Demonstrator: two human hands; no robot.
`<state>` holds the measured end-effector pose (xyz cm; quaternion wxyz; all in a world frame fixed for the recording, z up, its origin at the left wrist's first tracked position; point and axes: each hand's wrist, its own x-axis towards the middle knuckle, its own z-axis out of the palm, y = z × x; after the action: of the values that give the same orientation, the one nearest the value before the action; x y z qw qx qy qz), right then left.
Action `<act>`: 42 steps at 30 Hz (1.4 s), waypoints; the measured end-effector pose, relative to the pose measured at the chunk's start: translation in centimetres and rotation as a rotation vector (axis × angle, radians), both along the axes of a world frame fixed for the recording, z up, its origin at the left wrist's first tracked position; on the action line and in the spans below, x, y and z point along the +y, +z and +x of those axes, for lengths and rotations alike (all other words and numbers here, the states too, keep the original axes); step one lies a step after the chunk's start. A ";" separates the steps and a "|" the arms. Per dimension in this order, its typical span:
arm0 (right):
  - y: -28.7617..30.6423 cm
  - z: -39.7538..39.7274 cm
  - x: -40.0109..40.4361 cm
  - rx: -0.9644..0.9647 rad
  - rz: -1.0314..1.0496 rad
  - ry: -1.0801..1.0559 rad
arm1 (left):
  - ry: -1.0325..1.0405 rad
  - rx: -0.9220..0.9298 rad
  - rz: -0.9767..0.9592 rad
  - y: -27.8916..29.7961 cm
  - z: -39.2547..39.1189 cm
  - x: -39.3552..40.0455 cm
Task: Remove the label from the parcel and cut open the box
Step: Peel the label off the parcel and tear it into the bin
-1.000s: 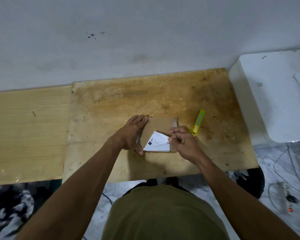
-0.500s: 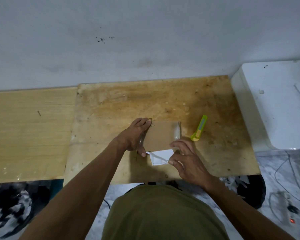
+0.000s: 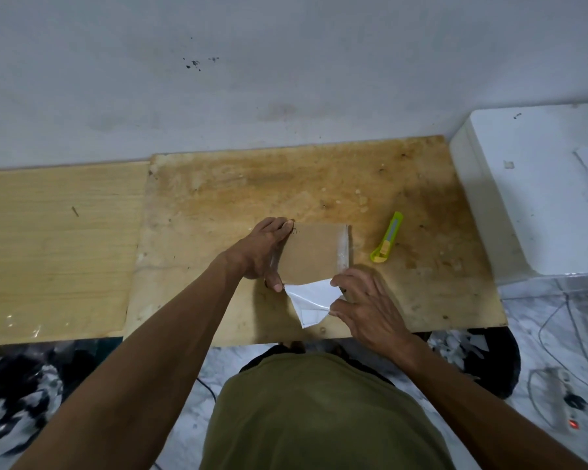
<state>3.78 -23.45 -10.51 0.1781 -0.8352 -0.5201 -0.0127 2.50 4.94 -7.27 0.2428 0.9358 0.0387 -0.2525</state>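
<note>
Right hand (image 3: 364, 310) pinches the peeled white paper label (image 3: 311, 300), drawing it off the near edge of the flat brown cardboard parcel (image 3: 311, 254), likely so the adhesive lifts cleanly. Left hand (image 3: 265, 254) presses on the parcel's left side, fingers straight, steadying it on the stained plywood surface (image 3: 252, 191). Farther right lies a yellow-green plastic utility knife (image 3: 387, 242), untouched.

Dim, flat indoor light over my worktop (image 3: 218, 205), no hard glare. Soft shadow pools under my arms and beneath the worktop's near edge. Wide-angle lens bends the wall line and the worktop's edges. Centre is fairly sharp; my shirt (image 3: 319, 412) and the floor (image 3: 557, 334) at the bottom go soft.
</note>
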 end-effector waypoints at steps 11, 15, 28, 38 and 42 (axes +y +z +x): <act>-1.2 -0.7 -1.9 -0.099 0.157 -0.035 | 0.020 0.007 0.046 -0.1 0.1 -0.5; -1.3 -0.5 -2.6 -0.062 0.178 -0.055 | 0.016 0.001 0.093 -0.1 0.1 -0.6; 1.5 2.1 -5.6 0.133 0.303 -0.270 | 0.066 -0.012 0.107 0.3 0.2 -1.3; 8.7 6.0 -3.7 0.697 0.585 -0.728 | 0.159 -0.013 0.136 -0.2 -0.6 -2.1; 9.7 6.2 -2.5 0.746 0.616 -0.736 | 0.265 -0.059 0.131 0.5 -0.9 -3.0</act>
<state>9.97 -25.97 -0.82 0.5658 -0.8184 -0.0720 0.0699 1.55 1.91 -6.74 0.2137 0.9433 0.1711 -0.1876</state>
